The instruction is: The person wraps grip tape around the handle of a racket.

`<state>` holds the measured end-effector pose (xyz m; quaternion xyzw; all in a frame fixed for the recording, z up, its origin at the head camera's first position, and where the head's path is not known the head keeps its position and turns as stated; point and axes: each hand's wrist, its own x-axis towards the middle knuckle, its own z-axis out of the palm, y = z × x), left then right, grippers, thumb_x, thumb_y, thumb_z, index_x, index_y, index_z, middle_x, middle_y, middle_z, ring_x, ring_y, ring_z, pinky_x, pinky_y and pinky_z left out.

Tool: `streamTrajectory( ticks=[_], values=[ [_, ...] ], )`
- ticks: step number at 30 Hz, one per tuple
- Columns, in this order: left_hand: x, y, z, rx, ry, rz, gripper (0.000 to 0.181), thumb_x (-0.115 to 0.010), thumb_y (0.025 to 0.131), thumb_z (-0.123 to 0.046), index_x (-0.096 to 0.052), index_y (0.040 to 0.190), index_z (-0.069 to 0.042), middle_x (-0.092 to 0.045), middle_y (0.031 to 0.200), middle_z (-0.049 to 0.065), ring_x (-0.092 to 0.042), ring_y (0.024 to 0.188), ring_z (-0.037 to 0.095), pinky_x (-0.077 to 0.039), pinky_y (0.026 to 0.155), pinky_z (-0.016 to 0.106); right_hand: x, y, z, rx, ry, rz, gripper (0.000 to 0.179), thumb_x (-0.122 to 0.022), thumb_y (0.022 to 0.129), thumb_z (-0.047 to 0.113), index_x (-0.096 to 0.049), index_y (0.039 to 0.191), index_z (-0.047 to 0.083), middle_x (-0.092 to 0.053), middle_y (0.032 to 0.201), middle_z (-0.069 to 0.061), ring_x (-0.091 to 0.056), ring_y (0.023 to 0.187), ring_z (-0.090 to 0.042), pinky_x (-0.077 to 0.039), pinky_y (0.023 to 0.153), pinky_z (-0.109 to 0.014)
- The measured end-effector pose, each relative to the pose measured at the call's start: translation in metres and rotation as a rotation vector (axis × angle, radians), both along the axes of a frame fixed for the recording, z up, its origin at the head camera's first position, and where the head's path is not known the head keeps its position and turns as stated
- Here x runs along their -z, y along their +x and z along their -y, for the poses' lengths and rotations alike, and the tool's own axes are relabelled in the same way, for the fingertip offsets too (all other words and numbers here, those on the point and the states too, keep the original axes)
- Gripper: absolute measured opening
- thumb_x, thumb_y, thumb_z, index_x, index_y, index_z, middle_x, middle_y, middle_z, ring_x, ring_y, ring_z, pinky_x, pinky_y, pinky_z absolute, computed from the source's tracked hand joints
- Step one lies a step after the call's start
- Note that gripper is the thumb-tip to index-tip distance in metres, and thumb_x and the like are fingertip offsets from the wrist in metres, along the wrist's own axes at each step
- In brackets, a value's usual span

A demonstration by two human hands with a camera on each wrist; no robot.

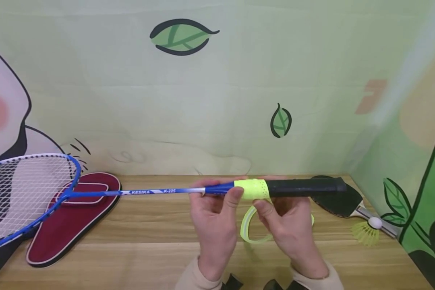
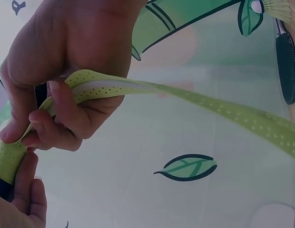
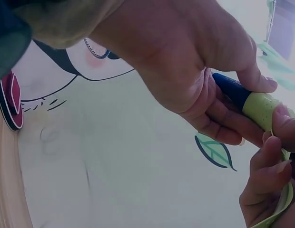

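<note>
A badminton racket [image 1: 181, 190] with a blue frame and shaft lies level across the head view, its black handle to the right. Yellow-green perforated overgrip tape [image 1: 251, 188] is wound round the handle's end beside the blue cone. My left hand [image 1: 214, 225] holds the racket at the cone, thumb on the wound tape. With thumb and fingers, my right hand [image 1: 291, 225] pinches the tape at the edge of the winding, under the black handle. The loose tape [image 2: 223, 108] trails from the right hand in the left wrist view, and hangs in a loop below in the head view.
On the wooden table [image 1: 145, 257] a dark red padded case [image 1: 72, 225] lies at left, partly behind the racket head. A black table tennis paddle [image 1: 337, 201] and a yellow shuttlecock [image 1: 369, 230] are at right. A printed cloth backdrop [image 1: 232, 88] stands behind.
</note>
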<state>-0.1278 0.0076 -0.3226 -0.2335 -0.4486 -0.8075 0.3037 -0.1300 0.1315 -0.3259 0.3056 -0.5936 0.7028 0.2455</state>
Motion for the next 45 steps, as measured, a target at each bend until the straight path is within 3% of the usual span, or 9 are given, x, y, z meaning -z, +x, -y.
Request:
streamTrajectory(
  ticks=[4,6,11,14,17,22,31,37,45],
  values=[
    [0.0004,-0.0005,0.0004,-0.024,-0.010,0.013,0.041,-0.071,0.088,-0.012,-0.040,0.107,0.006,-0.067,0.093,0.004,-0.066,0.083,0.015,-0.057,0.077,0.027,0.0039,-0.0003,0.0028,0.002,-0.045,-0.054,0.016,-0.065,0.084,-0.014,-0.060,0.099,-0.010,-0.050,0.056,-0.003,-0.042,0.039,-0.011,-0.032,0.028,-0.026],
    [-0.0003,-0.0015,0.0010,-0.004,-0.013,-0.029,0.041,-0.070,0.090,-0.011,-0.038,0.109,0.007,-0.067,0.095,0.005,-0.066,0.087,0.017,-0.057,0.079,0.027,0.0051,0.0015,0.0045,0.021,-0.049,-0.050,0.009,-0.065,0.086,-0.012,-0.059,0.092,-0.009,-0.049,0.053,-0.004,-0.041,0.038,-0.011,-0.032,0.028,-0.025],
    [-0.0046,-0.0045,0.0016,0.211,0.023,-0.256,0.045,-0.058,0.092,0.008,-0.032,0.126,-0.006,-0.059,0.125,0.024,-0.057,0.118,0.039,-0.048,0.101,0.046,0.0051,0.0047,0.0077,0.021,-0.055,-0.038,0.008,-0.059,0.088,-0.014,-0.059,0.086,-0.006,-0.049,0.053,-0.005,-0.041,0.038,-0.012,-0.031,0.028,-0.025],
    [-0.0054,-0.0057,0.0020,0.305,0.024,-0.312,0.055,-0.053,0.092,0.014,-0.025,0.133,-0.011,-0.057,0.129,0.023,-0.055,0.120,0.041,-0.044,0.102,0.054,0.0031,0.0066,0.0074,0.020,-0.050,-0.019,0.009,-0.057,0.089,-0.015,-0.059,0.088,-0.006,-0.050,0.054,-0.006,-0.042,0.039,-0.014,-0.032,0.028,-0.026],
    [-0.0042,-0.0070,0.0037,0.282,-0.002,-0.287,0.053,-0.054,0.094,0.011,-0.024,0.132,-0.009,-0.062,0.121,0.017,-0.062,0.110,0.037,-0.050,0.097,0.051,0.0008,0.0083,0.0068,0.034,-0.019,0.035,0.005,-0.059,0.090,-0.011,-0.058,0.090,-0.007,-0.051,0.056,-0.008,-0.045,0.040,-0.016,-0.036,0.029,-0.027],
    [-0.0018,-0.0092,0.0054,0.172,-0.034,-0.238,0.046,-0.058,0.093,0.004,-0.029,0.127,-0.006,-0.068,0.113,0.013,-0.067,0.101,0.036,-0.056,0.088,0.042,-0.0014,0.0091,0.0072,0.049,0.043,0.113,0.004,-0.062,0.091,-0.006,-0.059,0.094,-0.006,-0.054,0.055,-0.010,-0.051,0.038,-0.019,-0.045,0.032,-0.031],
    [-0.0007,-0.0078,0.0006,0.110,0.004,-0.234,0.042,-0.060,0.092,0.005,-0.031,0.122,-0.002,-0.069,0.108,0.014,-0.068,0.096,0.036,-0.056,0.085,0.048,-0.0006,0.0069,0.0064,0.055,0.052,0.126,0.007,-0.062,0.093,-0.003,-0.058,0.092,-0.008,-0.054,0.049,-0.010,-0.051,0.035,-0.019,-0.044,0.030,-0.032],
    [0.0009,-0.0068,-0.0015,0.083,0.011,-0.225,0.042,-0.060,0.092,0.004,-0.032,0.122,-0.001,-0.069,0.106,0.015,-0.069,0.096,0.035,-0.057,0.084,0.045,0.0007,0.0039,0.0035,0.075,0.060,0.115,0.009,-0.065,0.090,-0.003,-0.061,0.095,-0.009,-0.057,0.049,-0.009,-0.052,0.036,-0.018,-0.044,0.030,-0.030],
    [0.0014,-0.0043,-0.0013,0.022,0.023,-0.126,0.044,-0.066,0.090,0.001,-0.031,0.116,0.007,-0.070,0.102,0.019,-0.070,0.092,0.033,-0.059,0.081,0.040,0.0025,0.0007,0.0040,0.091,0.040,0.100,0.025,-0.068,0.088,-0.001,-0.060,0.110,-0.012,-0.060,0.057,-0.008,-0.054,0.038,-0.018,-0.045,0.030,-0.030]
  ],
)
